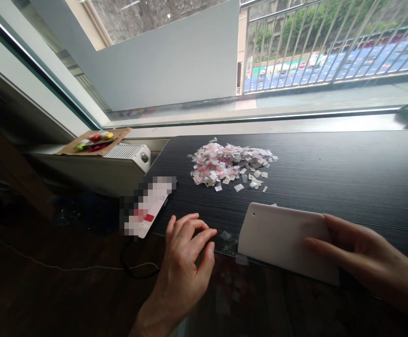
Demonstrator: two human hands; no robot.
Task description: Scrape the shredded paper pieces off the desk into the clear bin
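Note:
My right hand [356, 255] grips the right end of a flat off-white panel [281, 238] with a small dark dot near its upper left corner. The panel is tilted over the table's near edge; its underside is hidden. My left hand [190, 257] hovers at that edge with fingers bent and apart, holding nothing. Just right of its fingertips lie small clear scraps [225, 235], and one scrap [242, 260] hangs over the edge. Farther back on the dark table [330, 173] is a loose heap of small white and pinkish paper-like pieces [221, 161].
A partly blurred-out white object with red marks [149, 217] lies at the table's left edge. Behind it are a white radiator [142, 159] and cardboard [69, 147] bearing colourful items. A window spans the back. Cables hang lower left; scraps [230, 288] appear below the edge.

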